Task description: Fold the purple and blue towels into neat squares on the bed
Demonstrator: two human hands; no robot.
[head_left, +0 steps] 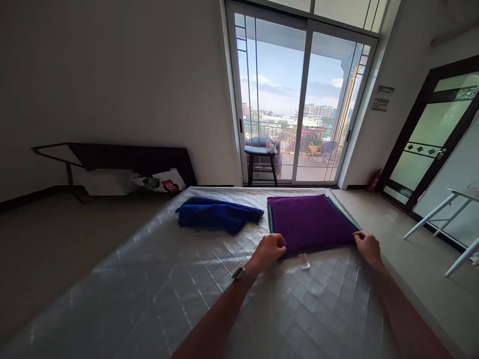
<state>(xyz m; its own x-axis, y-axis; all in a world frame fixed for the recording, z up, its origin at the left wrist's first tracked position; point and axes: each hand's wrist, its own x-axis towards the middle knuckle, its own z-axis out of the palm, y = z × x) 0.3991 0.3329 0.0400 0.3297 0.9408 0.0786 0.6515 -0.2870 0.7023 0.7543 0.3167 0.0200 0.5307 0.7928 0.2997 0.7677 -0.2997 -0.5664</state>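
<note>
A purple folded cloth (pixel 310 219) lies flat on the plastic-covered mattress (pixel 209 289), with green and blue layers showing along its side edges. My left hand (pixel 271 248) pinches its near left corner; a watch is on that wrist. At the near right corner, my right hand (pixel 367 246) holds the cloth between thumb and fingers. A small white tag (pixel 304 261) shows at the near edge, between the hands. Left of the purple cloth lies a loosely folded blue cloth (pixel 219 214), touched by neither hand.
Beyond the mattress are a dark stool (pixel 261 152) and a sliding glass door (pixel 303 89). A black frame (pixel 130 155), a white box (pixel 108 182) and a printed bag (pixel 160 182) are at left. A white table (pixel 464 193) and a dark-framed door (pixel 434 134) are at right.
</note>
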